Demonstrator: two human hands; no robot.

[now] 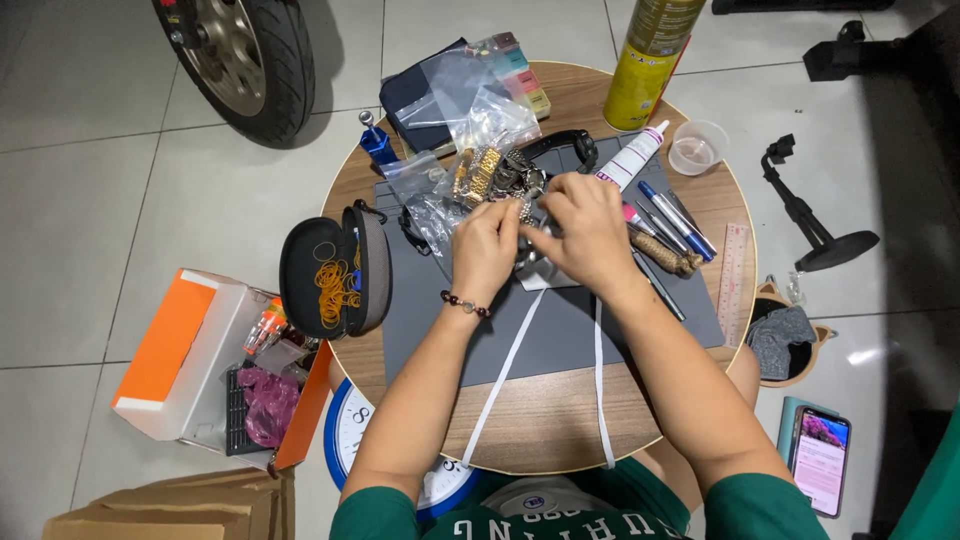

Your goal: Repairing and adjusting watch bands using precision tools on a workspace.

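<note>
My left hand [484,250] and my right hand [588,232] meet over the grey mat [560,330] on a round wooden table [545,420]. Both pinch a small metal piece [529,240], mostly hidden by my fingers, among a pile of watch bands and clear plastic bags [480,150]. A beaded bracelet [465,305] circles my left wrist. Two white straps [505,375] hang from the mat's middle toward me.
An open black case with orange rubber bands [335,270] lies left. Pens [675,220], a glue tube [635,155], a small plastic cup [697,147], a yellow spray can [650,60] and a ruler [733,280] sit right. On the floor: an orange-white box [190,360], a tyre [250,60], a phone [822,460].
</note>
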